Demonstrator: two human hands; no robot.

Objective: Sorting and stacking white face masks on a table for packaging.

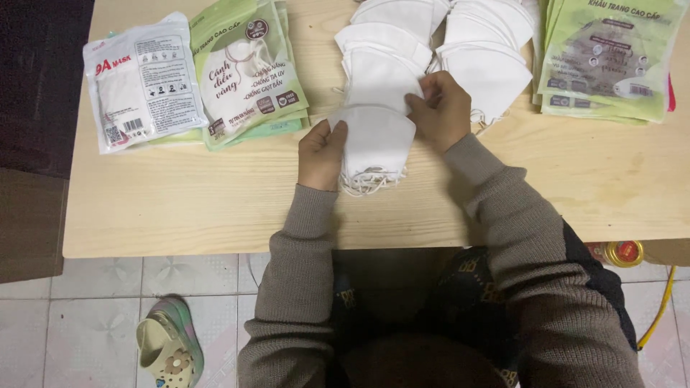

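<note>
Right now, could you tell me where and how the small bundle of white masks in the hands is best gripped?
Probably by its two curved side edges, as the left hand and right hand do now on the bundle of white masks. Come from the sides: the folded masks lie flat on the table, and the loose ear loops hang at the near end.

Pale wooden table [180, 208]; white masks [402, 43] (loose rows); green packets [607, 57]; white packet [140, 82]

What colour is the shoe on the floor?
The shoe is pale green, seen in the head view.
</note>
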